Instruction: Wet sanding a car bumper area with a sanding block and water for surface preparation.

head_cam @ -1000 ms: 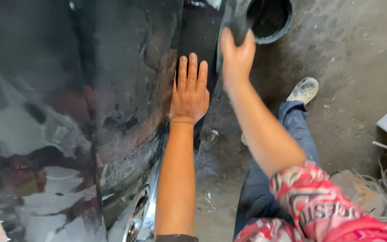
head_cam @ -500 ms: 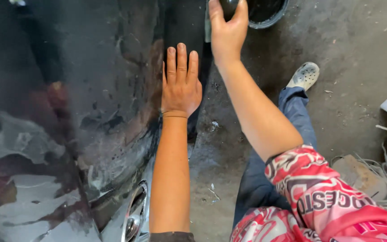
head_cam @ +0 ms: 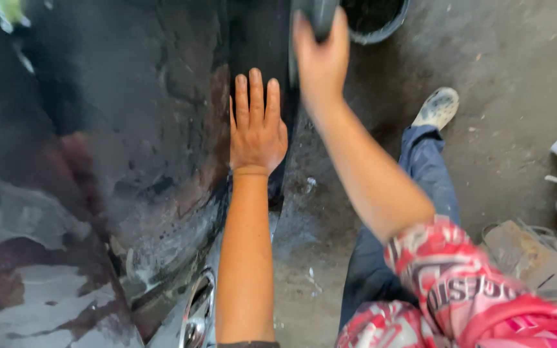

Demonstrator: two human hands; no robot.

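Pressing left hand (head_cam: pixel 257 129) flat at panel (head_cam: pixel 130 129) edge; right hand (head_cam: pixel 320 58) gripping dark object (head_cam: pixel 320 13).

place: car workshop | cues: glossy black car body (head_cam: pixel 98 161), stained concrete floor (head_cam: pixel 504 77), scrap wires (head_cam: pixel 549 258)

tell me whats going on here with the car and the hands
A person crouches beside a glossy black car panel. The left hand lies flat, fingers spread, on the panel's edge. The right hand reaches ahead, gripping a dark object near a black bucket on the concrete floor.
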